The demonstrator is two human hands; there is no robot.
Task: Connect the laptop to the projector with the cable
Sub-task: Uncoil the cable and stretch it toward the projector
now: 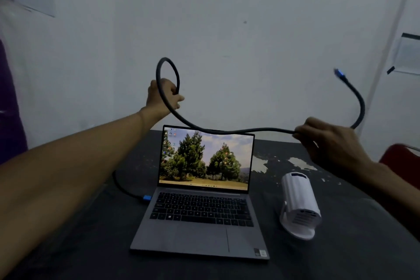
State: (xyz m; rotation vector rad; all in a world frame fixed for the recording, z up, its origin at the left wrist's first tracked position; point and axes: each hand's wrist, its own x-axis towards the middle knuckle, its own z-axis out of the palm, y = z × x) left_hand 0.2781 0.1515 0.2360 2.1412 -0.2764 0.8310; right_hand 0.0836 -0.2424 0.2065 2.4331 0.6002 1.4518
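A big dark table (295, 263) fills the bottom of the view, and a plain pale wall (227, 18) stands behind it. The table top has some chipped pale spots near the back.

A grey laptop (200, 234) sits open in the middle of the table. Its screen is on and shows green trees.

Just to the right of the laptop is a small white projector (298, 202). It sits on its stand and is tilted.

A long dark cable (227, 130) is up in the air above the laptop. One blue plug (147, 198) is at the laptop's left side, right against its edge. The cable goes from there along the table and behind the left arm.

The left hand (162, 98) is raised high and closed around the cable, which makes a loop above it.

The right hand (329, 141) pinches the cable farther along.

Past the right hand, the cable bends up, and its other blue plug (339, 73) hangs free in the air, well apart from the projector.
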